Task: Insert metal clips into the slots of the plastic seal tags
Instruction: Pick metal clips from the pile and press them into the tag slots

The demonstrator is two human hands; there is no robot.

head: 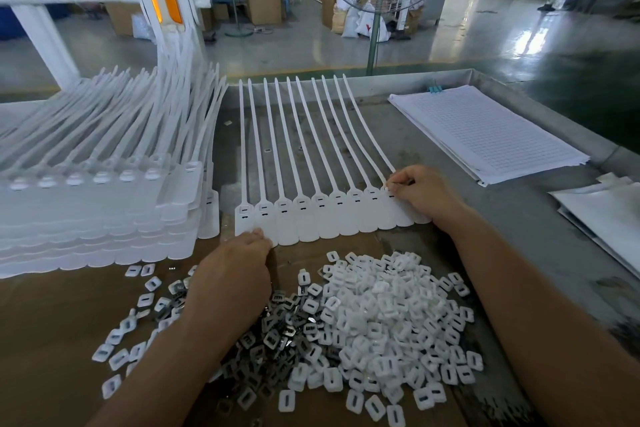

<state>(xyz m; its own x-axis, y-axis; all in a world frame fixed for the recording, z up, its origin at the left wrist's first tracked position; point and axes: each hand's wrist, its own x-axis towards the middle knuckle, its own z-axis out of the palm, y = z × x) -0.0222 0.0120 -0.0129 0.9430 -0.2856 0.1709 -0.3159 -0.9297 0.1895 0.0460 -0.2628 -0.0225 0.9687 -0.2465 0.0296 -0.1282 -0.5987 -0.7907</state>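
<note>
From my remote seat I watch a joined strip of white plastic seal tags [311, 218] lying flat on a grey metal table [519, 218], its long tails fanned away from the worker. The right hand [426, 194] sits at the strip's right end, thumb and forefinger pinched close together over the slot of the last tag; something small seems to be between them, but I cannot tell what it is. The left hand [232, 274] rests palm down at the strip's near left corner, fingers curled loosely, their tips touching the lower edge of the first tags; it holds nothing that I can see. Just nearer than the strip, on brown cardboard [52, 315], lies a heap of small white plastic caps [388, 315] and, beside it under the left wrist, a darker heap of metal clips [277, 333]. Left of the strip stands a tall stack of more tag strips [97, 215]; right of it, a sheaf of ruled paper [485, 135].
</note>
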